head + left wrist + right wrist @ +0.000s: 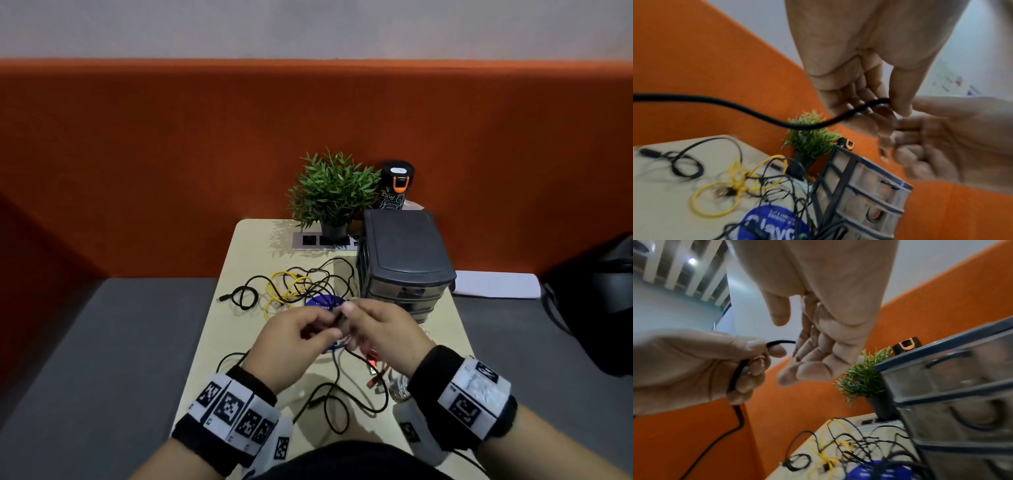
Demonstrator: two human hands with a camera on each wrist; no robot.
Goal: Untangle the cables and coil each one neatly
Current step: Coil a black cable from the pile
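Observation:
My left hand (325,325) and right hand (356,322) meet above the middle of the small beige table (219,342). The left hand (879,107) pinches a black cable (801,128) between thumb and curled fingers. That cable (337,363) hangs down into loose loops near the front edge. In the right wrist view the right hand (793,350) has relaxed fingers and its thumb held apart; the cable's short end reaches its fingers. A yellow cable (286,287) lies knotted with thin black cables (322,277) further back. A red cable (375,373) lies under my right wrist.
A dark drawer unit (404,260) stands at the table's right. A potted plant (334,192), a black bottle (397,185) and a power strip (308,240) are at the back. A blue round sticker (323,301) lies under the tangle. White paper (496,284) and a black bag (599,298) lie on the right.

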